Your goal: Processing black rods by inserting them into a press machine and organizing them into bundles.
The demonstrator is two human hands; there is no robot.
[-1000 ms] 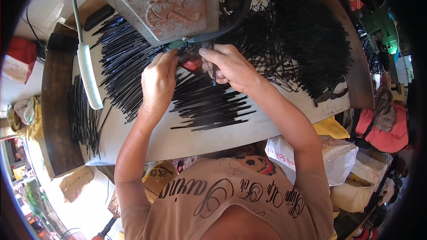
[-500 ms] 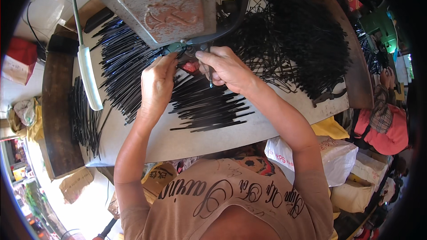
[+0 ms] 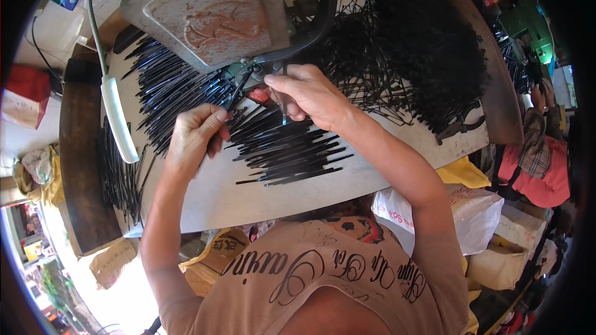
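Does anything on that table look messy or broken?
Yes, messy! The heap of black sticks on the right is tangled, pointing every which way, while the left bunch lies mostly side by side. The machine's metal cover looks blotchy and worn. I can't see anything clearly broken or spilled.

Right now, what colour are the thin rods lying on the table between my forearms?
The thin rods are black, best seen in the head view.
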